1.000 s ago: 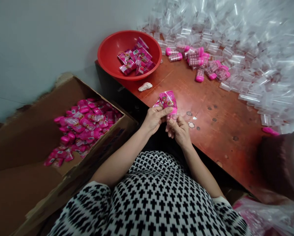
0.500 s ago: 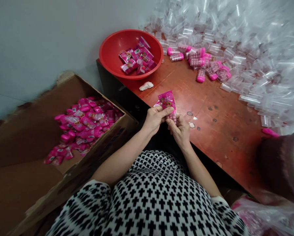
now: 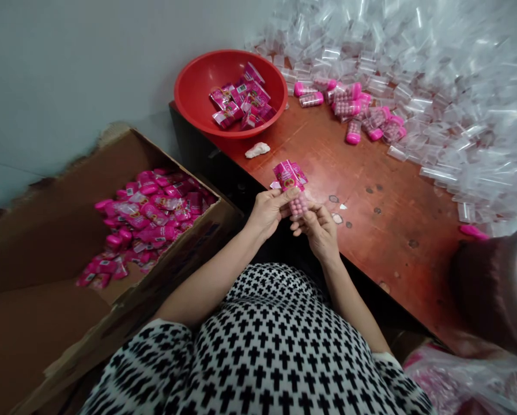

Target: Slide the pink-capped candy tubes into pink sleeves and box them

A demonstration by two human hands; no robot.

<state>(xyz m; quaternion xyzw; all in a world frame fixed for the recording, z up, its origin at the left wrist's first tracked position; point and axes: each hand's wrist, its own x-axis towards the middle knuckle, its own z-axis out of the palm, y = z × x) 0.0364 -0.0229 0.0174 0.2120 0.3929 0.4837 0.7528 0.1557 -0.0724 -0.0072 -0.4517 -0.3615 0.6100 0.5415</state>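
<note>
Between my hands is a clear candy tube (image 3: 299,205) full of small pink balls, leaning over the table edge. A printed pink sleeve (image 3: 287,174) surrounds or covers its far end; how far on it sits I cannot tell. My left hand (image 3: 267,212) pinches tube and sleeve, thumb on top. At the near end, the fingers of my right hand (image 3: 321,229) close round the tube and hide that end. A small white lump (image 3: 257,150) lies on the table beyond. More flat printed sleeves (image 3: 250,99) rest in a red basin (image 3: 189,106).
Left of the table, a cardboard box (image 3: 80,167) holds pink wrapped tubes (image 3: 150,213). Filled pink-capped tubes (image 3: 348,108) lie on the wooden table (image 3: 370,230), before a heap of clear empty tubes (image 3: 470,104). A bucket of pink balls (image 3: 478,288) stands at right.
The sleeve has turned and now lines up with the far end of the tube. More of the candy-filled part shows between my hands. My right hand has shifted slightly nearer to me.
</note>
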